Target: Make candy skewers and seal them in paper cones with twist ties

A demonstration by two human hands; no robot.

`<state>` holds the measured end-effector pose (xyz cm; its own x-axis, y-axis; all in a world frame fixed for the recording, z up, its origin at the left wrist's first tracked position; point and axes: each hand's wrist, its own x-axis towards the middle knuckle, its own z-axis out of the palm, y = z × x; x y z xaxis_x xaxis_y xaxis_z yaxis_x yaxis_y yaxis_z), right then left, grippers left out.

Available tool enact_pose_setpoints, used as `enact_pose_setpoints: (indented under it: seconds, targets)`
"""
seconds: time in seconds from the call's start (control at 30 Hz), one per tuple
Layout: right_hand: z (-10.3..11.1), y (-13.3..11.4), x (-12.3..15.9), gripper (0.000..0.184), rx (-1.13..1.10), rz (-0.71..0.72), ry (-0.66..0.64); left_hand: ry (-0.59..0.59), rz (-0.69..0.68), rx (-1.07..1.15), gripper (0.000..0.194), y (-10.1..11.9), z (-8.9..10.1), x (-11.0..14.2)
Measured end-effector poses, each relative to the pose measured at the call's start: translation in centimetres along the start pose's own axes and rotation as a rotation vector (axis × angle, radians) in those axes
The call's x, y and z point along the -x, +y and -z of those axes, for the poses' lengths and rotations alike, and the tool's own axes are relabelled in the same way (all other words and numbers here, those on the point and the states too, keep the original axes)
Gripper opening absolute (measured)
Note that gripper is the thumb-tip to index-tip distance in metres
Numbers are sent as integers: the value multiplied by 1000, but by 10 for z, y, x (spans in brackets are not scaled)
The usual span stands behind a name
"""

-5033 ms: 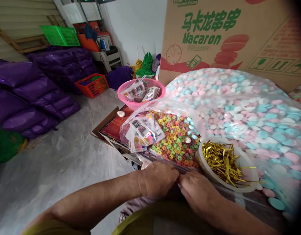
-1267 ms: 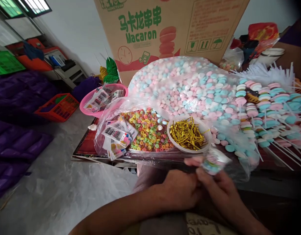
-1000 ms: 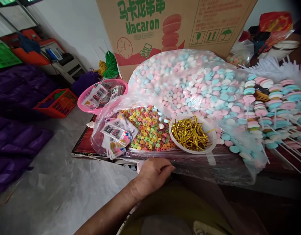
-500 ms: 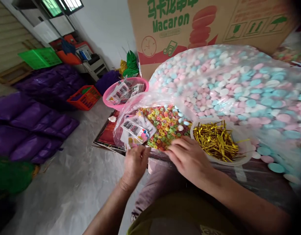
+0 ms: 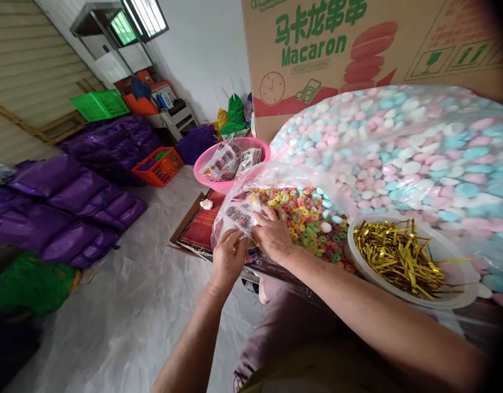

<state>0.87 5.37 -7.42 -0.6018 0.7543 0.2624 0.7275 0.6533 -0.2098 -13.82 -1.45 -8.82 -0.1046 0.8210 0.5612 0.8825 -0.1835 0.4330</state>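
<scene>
Small printed plastic packets (image 5: 240,214) lie in a pile at the left side of an open clear plastic bag (image 5: 271,173). At the pile's near edge is my left hand (image 5: 227,258), its fingers curled closed; what they pinch, if anything, is hidden. My right hand (image 5: 273,236) reaches across from the right, fingers stretched apart and resting on the packets, covering part of them. Beside it, colourful ring-shaped candies (image 5: 306,218) fill the rest of the bag. A white plastic bowl (image 5: 352,248) of gold metallic twist ties (image 5: 394,256) stands to the right.
Behind the bowl spreads a big clear bag of pastel candies (image 5: 382,147), against a Macaron carton (image 5: 309,60). A pink basket (image 5: 200,174) holds more packets. Purple bags (image 5: 51,213), a red crate (image 5: 159,169) and a green crate (image 5: 100,103) are on the left.
My right hand has moved left from the candies' near edge onto the packets. My left hand remains close by, at the pile's edge. The camera view has shifted left.
</scene>
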Motion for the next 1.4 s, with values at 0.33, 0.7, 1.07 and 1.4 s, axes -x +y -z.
enact_pose_setpoints:
  seconds: [0.33, 0.7, 1.07, 1.4]
  targets:
    - [99, 42, 115, 23, 165, 645, 361, -934, -293, 493, 21, 98, 48, -53]
    - [106, 59, 195, 19, -700, -472, 412, -919, -178, 547, 15, 175, -15, -21]
    - [113, 75, 211, 37, -526, -506, 472, -928, 83, 889, 23, 195, -46, -3]
    - [161, 152, 213, 35, 14, -864, 271, -488, -252, 743, 12, 166, -47, -4]
